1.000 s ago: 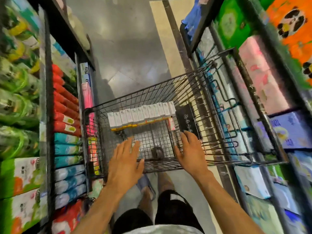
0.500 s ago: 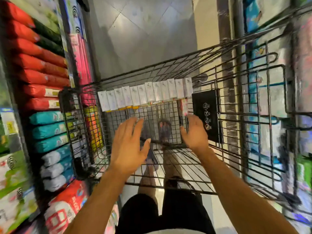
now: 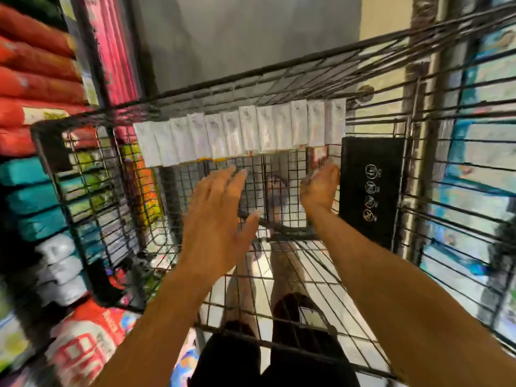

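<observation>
Both forearms are bare and sleeveless, entering from the lower edge of the frame. The left grip (image 3: 215, 219), just left of centre, shows short, pale fingernails on its fingertips and thumb. The right grip (image 3: 319, 191), right of centre, is blurred at the fingers. At the bottom centre are black shorts (image 3: 229, 364); the leg towards the right of the frame carries a small white patch (image 3: 305, 312). Beyond the shorts the legs (image 3: 282, 263) are bare. Near the middle of the frame, a blurred grey-blue sandal (image 3: 275, 191) covers one foot.
</observation>
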Demonstrator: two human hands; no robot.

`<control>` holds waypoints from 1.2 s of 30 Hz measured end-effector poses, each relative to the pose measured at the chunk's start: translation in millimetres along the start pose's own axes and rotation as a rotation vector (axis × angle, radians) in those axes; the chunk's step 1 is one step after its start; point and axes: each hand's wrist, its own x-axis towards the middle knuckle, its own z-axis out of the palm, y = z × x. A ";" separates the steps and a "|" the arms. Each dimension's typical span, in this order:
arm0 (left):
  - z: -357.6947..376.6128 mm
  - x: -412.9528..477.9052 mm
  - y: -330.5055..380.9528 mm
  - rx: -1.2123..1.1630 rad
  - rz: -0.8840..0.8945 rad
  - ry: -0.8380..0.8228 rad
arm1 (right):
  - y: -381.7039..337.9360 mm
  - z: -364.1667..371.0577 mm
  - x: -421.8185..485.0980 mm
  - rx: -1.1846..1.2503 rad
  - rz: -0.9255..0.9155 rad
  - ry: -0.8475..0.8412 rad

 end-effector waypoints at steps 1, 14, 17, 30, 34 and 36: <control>2.2 1.3 -0.8 -0.002 0.008 0.003 | -2.8 3.2 4.7 -0.015 0.013 0.040; 2.3 -22.0 -9.9 -0.017 0.010 0.061 | 1.9 -1.1 -10.5 -0.091 0.071 0.059; -11.8 -40.8 -12.8 -0.020 0.050 0.124 | 3.4 -17.0 -39.1 -0.054 0.004 -0.007; -100.9 -176.5 -31.5 0.048 0.014 0.196 | -46.4 -141.4 -259.3 0.446 -0.405 -0.230; -124.9 -225.7 -35.6 0.053 0.022 0.260 | -50.4 -173.6 -335.4 0.601 -0.482 -0.222; -136.3 -248.3 -37.2 0.015 0.027 0.333 | -51.0 -188.0 -366.8 0.633 -0.531 -0.183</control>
